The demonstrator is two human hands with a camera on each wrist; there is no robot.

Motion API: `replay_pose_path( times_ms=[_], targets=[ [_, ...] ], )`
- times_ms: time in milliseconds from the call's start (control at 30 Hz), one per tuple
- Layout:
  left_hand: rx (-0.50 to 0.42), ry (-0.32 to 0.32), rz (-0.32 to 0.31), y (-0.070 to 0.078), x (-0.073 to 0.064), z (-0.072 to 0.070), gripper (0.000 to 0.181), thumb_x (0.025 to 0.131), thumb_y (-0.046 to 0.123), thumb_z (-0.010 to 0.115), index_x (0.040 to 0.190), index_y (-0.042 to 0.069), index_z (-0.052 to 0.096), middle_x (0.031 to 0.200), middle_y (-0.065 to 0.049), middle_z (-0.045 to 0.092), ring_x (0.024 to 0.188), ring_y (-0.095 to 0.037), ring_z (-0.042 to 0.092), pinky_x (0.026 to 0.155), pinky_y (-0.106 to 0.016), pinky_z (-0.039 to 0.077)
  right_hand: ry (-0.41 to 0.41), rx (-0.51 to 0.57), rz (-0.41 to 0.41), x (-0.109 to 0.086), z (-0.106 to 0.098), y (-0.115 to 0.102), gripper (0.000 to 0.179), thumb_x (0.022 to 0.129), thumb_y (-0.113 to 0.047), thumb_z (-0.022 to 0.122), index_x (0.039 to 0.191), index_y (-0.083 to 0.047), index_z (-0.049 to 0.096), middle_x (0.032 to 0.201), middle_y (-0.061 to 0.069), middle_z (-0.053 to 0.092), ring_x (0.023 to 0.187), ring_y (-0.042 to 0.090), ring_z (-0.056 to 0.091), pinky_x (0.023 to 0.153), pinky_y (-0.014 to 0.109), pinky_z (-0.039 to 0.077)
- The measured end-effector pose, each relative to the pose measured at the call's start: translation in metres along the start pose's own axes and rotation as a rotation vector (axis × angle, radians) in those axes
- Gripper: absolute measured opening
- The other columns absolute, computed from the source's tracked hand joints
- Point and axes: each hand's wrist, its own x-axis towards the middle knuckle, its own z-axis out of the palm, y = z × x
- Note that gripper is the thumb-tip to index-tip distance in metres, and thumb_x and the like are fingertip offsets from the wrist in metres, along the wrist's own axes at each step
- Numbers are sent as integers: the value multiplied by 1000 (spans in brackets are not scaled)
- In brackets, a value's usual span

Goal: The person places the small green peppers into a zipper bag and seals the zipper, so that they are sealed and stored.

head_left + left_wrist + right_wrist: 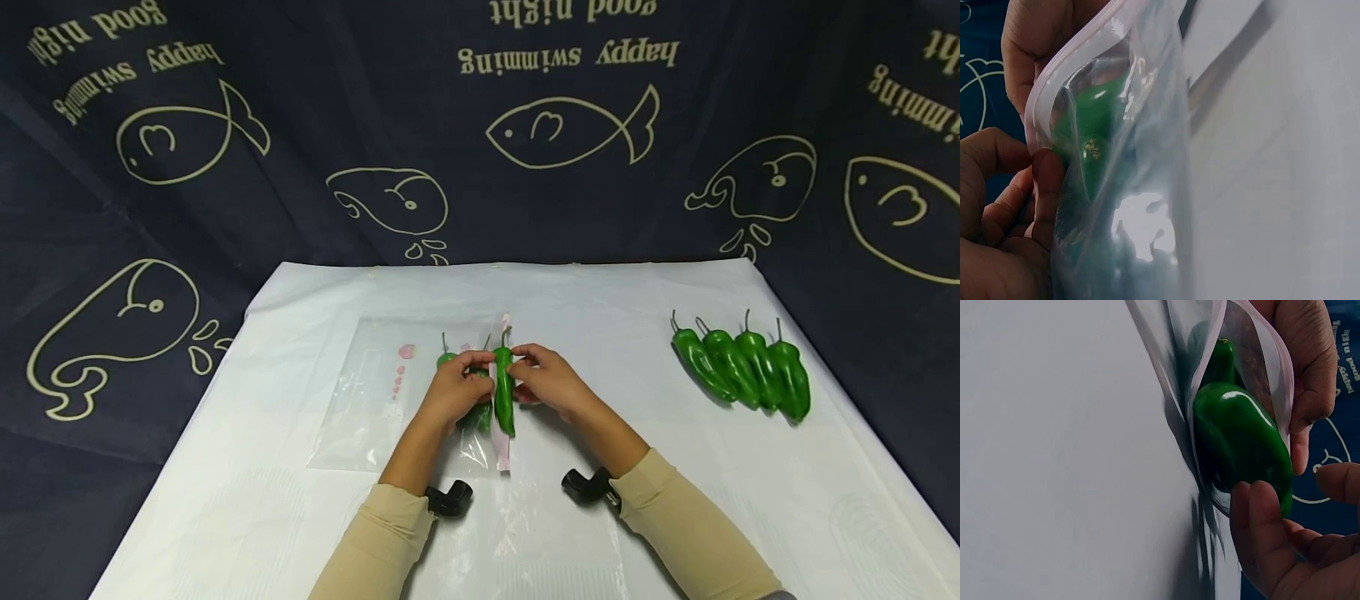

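A clear zip bag (352, 400) with a pink-edged mouth and small pink prints lies on the white table. Its rim (1041, 112) is pinched between thumb and fingers of my left hand (453, 390), which holds the mouth apart. Green chili peppers (446, 359) show through the film, partly covered by that hand. At the mouth, another green pepper (504, 392) points its stem away from me. My right hand (551, 382) holds this pepper at its right side, fingertips (1263, 494) against the glossy skin. In the right wrist view the pepper sits between the bag's two lips.
Several green peppers (742, 367) lie side by side at the right of the white table (637, 317), stems pointing away. A flat clear plastic sheet (558, 533) lies near the front edge. Behind hangs a dark blue cloth (420, 100) with fish and whale drawings.
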Motion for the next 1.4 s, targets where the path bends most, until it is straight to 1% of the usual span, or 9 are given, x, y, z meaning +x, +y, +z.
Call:
replay_pose_path(
  times_ms=[267, 533, 800, 933, 1033, 1100, 1167, 1233, 1400],
  targets=[
    [-20, 1, 15, 1, 1, 0, 45, 79, -3, 59, 123, 4, 65, 114, -14, 59, 78, -13, 62, 71, -30, 58, -25, 38, 0, 0, -1, -2, 48, 94, -13, 57, 139, 0, 48, 107, 16, 56, 82, 30, 70, 71, 38, 59],
    [-22, -6, 12, 0, 1, 0, 46, 80, -4, 59, 125, 3, 64, 116, -16, 58, 81, -14, 62, 72, -30, 58, -31, 58, 9, 1, 0, -2, 42, 94, -13, 56, 134, -3, 50, 104, 14, 57, 81, 29, 70, 71, 37, 59],
    [-18, -23, -6, 1, 1, 0, 48, 81, -5, 59, 129, -1, 61, 121, -21, 57, 79, -13, 59, 73, -31, 58, -43, 61, -2, 1, 0, -2, 43, 94, -12, 56, 134, 3, 49, 105, 16, 58, 81, 26, 70, 73, 37, 59],
    [-9, -32, -16, 17, -8, 1, 48, 81, -7, 57, 128, -5, 59, 121, -25, 55, 79, -12, 58, 76, -34, 58, -58, 67, 0, -3, 1, -6, 45, 95, -11, 55, 136, 4, 47, 107, 17, 58, 87, 34, 69, 77, 40, 59],
    [-12, -29, -12, 30, -17, 2, 47, 80, -8, 57, 127, -7, 59, 119, -26, 56, 77, -11, 58, 77, -34, 58, -58, 66, 6, -4, 1, -6, 46, 95, -11, 55, 137, 4, 46, 107, 17, 58, 87, 33, 69, 77, 41, 58],
    [-18, -26, -4, 34, -21, 3, 47, 80, -7, 57, 127, -7, 60, 118, -25, 57, 75, -11, 58, 75, -32, 58, -58, 64, 7, -3, 2, -5, 45, 95, -11, 55, 137, 4, 47, 106, 17, 58, 84, 30, 69, 77, 41, 58],
    [-13, -25, -4, 34, -21, 3, 47, 80, -7, 57, 127, -7, 60, 118, -25, 57, 75, -10, 58, 74, -32, 58, -53, 66, 5, 1, 2, 0, 45, 94, -12, 56, 136, 2, 48, 104, 15, 59, 81, 24, 69, 75, 38, 59],
    [-7, -26, -2, 35, -21, 2, 47, 80, -7, 57, 126, -8, 60, 118, -25, 57, 74, -10, 57, 73, -31, 57, -55, 65, 3, 2, 3, 1, 45, 94, -12, 56, 136, 2, 48, 104, 15, 59, 81, 24, 69, 76, 39, 59],
    [-6, -28, -7, 17, -6, 0, 48, 79, -8, 58, 127, -6, 61, 117, -23, 57, 74, -11, 56, 70, -29, 56, -72, 61, -5, 3, 3, 1, 47, 94, -14, 56, 137, 3, 47, 107, 16, 58, 85, 27, 70, 77, 40, 59]
  ],
)
